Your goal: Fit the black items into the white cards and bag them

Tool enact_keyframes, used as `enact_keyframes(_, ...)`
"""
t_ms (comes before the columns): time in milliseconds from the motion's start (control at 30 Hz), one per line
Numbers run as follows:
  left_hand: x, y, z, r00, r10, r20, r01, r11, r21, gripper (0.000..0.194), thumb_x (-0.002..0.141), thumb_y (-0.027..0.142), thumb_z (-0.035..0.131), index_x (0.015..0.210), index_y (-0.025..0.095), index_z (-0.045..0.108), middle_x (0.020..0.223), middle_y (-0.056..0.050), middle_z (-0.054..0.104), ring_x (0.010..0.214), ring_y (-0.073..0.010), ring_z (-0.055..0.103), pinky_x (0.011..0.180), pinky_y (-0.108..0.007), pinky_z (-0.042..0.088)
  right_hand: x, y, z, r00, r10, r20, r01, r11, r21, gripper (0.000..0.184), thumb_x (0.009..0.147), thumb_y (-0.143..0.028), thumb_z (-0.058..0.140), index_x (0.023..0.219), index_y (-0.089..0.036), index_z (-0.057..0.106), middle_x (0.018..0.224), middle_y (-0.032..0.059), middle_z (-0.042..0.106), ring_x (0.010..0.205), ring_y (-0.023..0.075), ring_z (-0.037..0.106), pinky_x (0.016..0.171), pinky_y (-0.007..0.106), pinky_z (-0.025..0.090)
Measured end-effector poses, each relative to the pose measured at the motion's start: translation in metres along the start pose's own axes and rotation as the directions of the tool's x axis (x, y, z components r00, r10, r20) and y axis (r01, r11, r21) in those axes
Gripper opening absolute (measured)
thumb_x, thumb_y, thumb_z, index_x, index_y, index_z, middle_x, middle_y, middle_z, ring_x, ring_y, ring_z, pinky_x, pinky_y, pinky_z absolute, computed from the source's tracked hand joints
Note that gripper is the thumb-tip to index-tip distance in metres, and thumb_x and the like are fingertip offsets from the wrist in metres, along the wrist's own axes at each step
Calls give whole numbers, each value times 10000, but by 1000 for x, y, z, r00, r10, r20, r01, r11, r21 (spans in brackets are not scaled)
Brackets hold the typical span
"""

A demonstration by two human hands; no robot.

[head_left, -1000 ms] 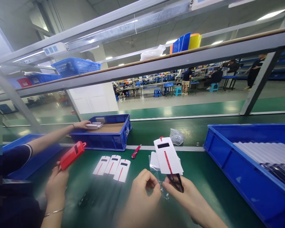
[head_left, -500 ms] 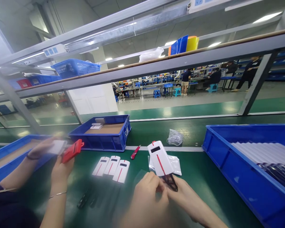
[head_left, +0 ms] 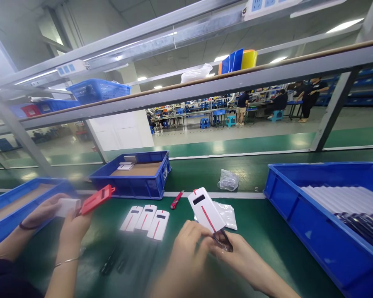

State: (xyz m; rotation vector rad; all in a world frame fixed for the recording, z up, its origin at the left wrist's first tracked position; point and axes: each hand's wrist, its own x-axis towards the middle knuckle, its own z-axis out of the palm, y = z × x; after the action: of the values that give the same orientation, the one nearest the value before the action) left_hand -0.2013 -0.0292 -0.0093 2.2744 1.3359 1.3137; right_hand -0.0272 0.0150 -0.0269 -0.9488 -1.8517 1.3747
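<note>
Fingers (head_left: 202, 239) of the left hand (head_left: 186, 256) and the right hand (head_left: 236, 254) meet low over the green table (head_left: 267, 231), both pinching the lower end of a white case (head_left: 205, 209) with a red stripe. That case slants up and away from the fingertips, its dark window at the far end. Just beyond it lies a clear plastic bag (head_left: 228, 215). Left of the fingers, three more white cases (head_left: 146, 217) lie side by side. A co-worker's hands (head_left: 71, 219) hold a red case (head_left: 98, 199) farther left.
</note>
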Motion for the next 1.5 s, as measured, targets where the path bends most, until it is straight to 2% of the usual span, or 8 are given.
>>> enact_keyframes(533,7,-22,-13,939,38,342,-63,996,64,212,968,373,566,1058,214,673,1136,-83,684,966,-173,650,862,-370,574,-3,-7,5,989,114,95,-119,991,56,336,838,-487,650,828,-156,596,813,7,543,766,169,453,619,246,374)
enact_keyframes(633,13,-33,-51,855,-26,519,-29,995,97,335,922,381,575,664,223,719,909,-67,769,934,-189,719,725,-303,593,-3,-2,8,989,126,76,-133,987,94,353,837,-528,635,818,-179,583,772,-12,491,693,142,400,548,234,320)
enact_keyframes(733,8,-63,-132,750,-124,649,23,986,163,761,872,393,139,249,125,484,670,-48,696,875,-268,727,528,-303,440,-1,14,14,991,129,-16,-127,988,88,271,806,-452,660,764,-201,565,713,-26,501,645,139,442,553,241,354)
enact_keyframes(833,-13,-95,-215,956,-239,170,232,971,58,657,931,490,338,387,203,568,539,7,646,824,-215,760,526,-296,475,3,26,16,989,103,-103,-95,992,78,202,736,-357,710,810,-202,603,770,0,600,733,187,563,651,270,448)
enact_keyframes(900,-29,-98,-228,953,-296,-71,297,955,-3,466,893,516,553,524,240,625,535,25,626,765,-212,755,540,-309,525,3,25,13,990,86,-111,-79,995,69,192,760,-353,693,856,-202,622,816,12,631,783,204,592,687,278,466)
enact_keyframes(1000,-38,-70,-163,924,-351,-153,337,935,-110,336,938,518,517,799,266,690,668,28,644,830,-201,727,649,-341,551,2,15,6,990,69,-123,-67,998,19,207,867,-409,608,808,-211,606,783,-2,612,752,187,566,678,265,451)
enact_keyframes(1167,-17,-15,-15,911,-365,191,407,871,-277,253,849,511,653,838,261,690,758,-28,687,754,-213,660,617,-288,508,0,3,5,994,41,-102,-46,998,-48,239,878,-424,584,770,-212,581,744,-11,584,718,178,526,642,255,422)
enact_keyframes(1500,-8,-9,-15,854,-400,333,500,807,-314,289,876,522,624,813,244,671,608,25,594,509,-118,531,473,-222,393,-4,-1,1,953,39,-301,-44,999,-11,351,800,-557,652,729,-214,631,669,-7,608,629,178,551,574,258,455)
